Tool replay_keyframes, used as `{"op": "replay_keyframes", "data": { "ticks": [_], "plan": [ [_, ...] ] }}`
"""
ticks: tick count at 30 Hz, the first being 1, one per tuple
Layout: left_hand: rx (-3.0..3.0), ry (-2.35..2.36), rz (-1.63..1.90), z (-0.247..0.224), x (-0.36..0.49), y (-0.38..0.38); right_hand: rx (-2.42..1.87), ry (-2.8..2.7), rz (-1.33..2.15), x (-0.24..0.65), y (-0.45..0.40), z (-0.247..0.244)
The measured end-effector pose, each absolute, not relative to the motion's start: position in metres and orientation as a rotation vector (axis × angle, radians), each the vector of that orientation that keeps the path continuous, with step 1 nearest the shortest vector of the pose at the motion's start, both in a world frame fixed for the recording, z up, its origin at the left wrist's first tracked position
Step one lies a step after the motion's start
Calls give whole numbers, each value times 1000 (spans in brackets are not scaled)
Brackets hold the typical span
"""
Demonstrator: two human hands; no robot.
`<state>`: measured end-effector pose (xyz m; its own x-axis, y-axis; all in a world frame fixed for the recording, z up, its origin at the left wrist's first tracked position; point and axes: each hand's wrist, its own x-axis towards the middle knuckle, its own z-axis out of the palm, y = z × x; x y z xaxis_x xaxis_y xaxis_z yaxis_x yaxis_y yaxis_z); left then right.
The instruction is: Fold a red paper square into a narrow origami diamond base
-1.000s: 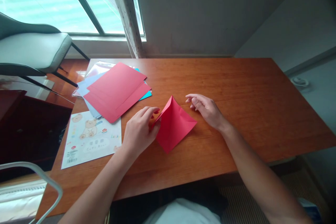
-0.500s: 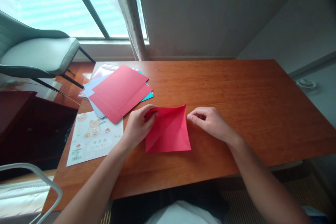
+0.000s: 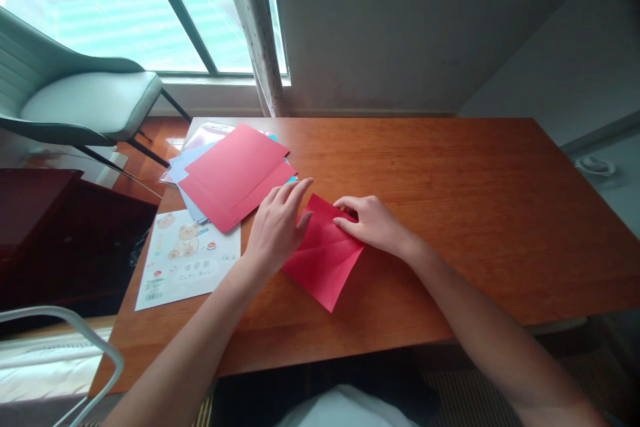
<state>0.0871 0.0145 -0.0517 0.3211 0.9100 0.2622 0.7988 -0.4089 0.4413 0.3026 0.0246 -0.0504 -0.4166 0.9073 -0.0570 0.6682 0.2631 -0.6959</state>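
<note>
A creased red sheet of paper (image 3: 327, 257) lies turned cornerwise on the wooden table, one corner toward me. My right hand (image 3: 373, 223) pinches its upper right edge between thumb and fingers. Over the paper's left side is my left hand (image 3: 281, 220), its fingers stretched out and thumb apart. It hides the left corner, and I cannot tell whether it touches the sheet. Just beyond the left hand is a stack of red sheets (image 3: 233, 173) with pale blue and clear-wrapped pieces under it.
A white sheet printed with a bear (image 3: 190, 260) lies on the table's left part. The wooden table (image 3: 450, 180) reaches far to the right. A pale chair (image 3: 90, 103) stands by the window, and a white curved bar (image 3: 85, 327) is at lower left.
The red paper has turned from square-on to cornerwise. My right hand has moved left and taken hold of its edge. My left hand has let go and spread its fingers.
</note>
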Motion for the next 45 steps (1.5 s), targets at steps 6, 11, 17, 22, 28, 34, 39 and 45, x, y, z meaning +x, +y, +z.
{"op": "replay_keyframes", "data": {
  "ticks": [6,11,17,22,28,34,39,45],
  "plan": [
    [2611,1553,463,-56,87,-12,-1630,-2170,800,307,14,-53],
    [2417,1560,530,-61,80,-10,-1509,-2031,882,314,9,-59],
    [2323,1536,593,-62,80,-3,-1369,-1983,865,316,8,-66],
    [2716,1379,620,-61,91,-13,-1392,-2134,673,313,6,-70],
    [2811,1269,332,-68,97,-17,-1783,-2285,624,325,0,-51],
    [2796,1324,284,-71,98,-18,-1838,-2101,896,344,-22,-43],
    [2819,1357,163,-68,104,-19,-1756,-1670,780,325,-51,-59],
    [2877,1354,40,-63,107,-17,-1801,-1637,523,309,-65,-68]
  ]
}}
